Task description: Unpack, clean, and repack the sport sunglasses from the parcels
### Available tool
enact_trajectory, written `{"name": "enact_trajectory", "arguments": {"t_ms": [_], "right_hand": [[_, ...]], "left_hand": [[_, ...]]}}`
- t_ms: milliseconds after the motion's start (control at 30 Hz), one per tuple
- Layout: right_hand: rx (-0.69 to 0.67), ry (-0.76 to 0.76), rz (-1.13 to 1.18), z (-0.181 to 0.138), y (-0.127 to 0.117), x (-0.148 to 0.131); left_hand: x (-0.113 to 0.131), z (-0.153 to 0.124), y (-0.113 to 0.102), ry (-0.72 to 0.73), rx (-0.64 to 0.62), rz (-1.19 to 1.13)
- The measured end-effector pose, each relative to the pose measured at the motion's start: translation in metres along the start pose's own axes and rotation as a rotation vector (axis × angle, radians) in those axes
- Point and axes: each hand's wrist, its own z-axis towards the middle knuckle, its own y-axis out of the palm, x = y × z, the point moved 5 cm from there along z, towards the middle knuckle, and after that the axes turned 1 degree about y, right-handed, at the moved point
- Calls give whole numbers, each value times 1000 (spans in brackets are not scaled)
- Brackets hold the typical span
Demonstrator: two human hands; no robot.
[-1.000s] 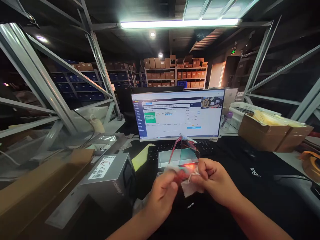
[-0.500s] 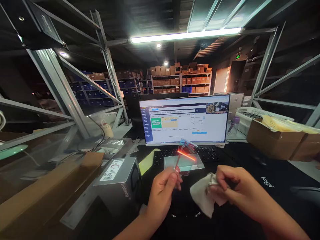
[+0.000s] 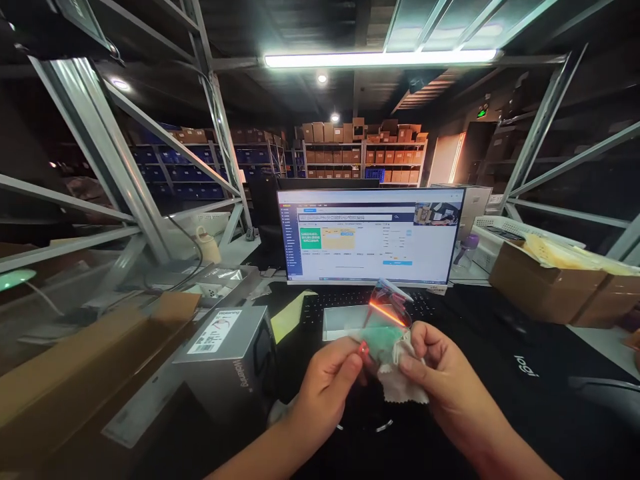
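Note:
My left hand (image 3: 327,380) pinches the red temple of a pair of glasses (image 3: 387,313) with tinted, shiny lenses, held up in front of the monitor. My right hand (image 3: 440,373) grips a small white cleaning cloth (image 3: 400,383) and presses it against the lens from the right. Both hands meet over the black desk mat (image 3: 505,393), just in front of an open white box (image 3: 345,321) and the keyboard (image 3: 425,303).
A lit monitor (image 3: 370,235) stands behind the hands. A grey carton (image 3: 227,357) with a label sits to the left, a yellow paper (image 3: 285,315) beside it. An open cardboard box (image 3: 550,280) is at right. Metal shelf struts (image 3: 125,180) flank the desk; a mouse (image 3: 605,390) lies far right.
The hands came apart half a second ago, the left lifting the glasses alone. Now the right hand has brought the cloth back onto the lens.

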Motion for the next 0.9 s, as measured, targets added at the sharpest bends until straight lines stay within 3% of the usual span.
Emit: {"name": "enact_trajectory", "arguments": {"t_ms": [267,433,667,900], "right_hand": [[117,-24,-30,-1,-2,4],[86,-21,-148,1,2,8],[-2,-30,175,4,15,26],[-8,30,138,12,21,33]], "left_hand": [[-4,-6,7,-127,-77,-64],[-7,-8,5,-165,-35,-85],[-7,-6,-1,-106,-30,-4],[-8,-6,16,-179,-83,-162]]}}
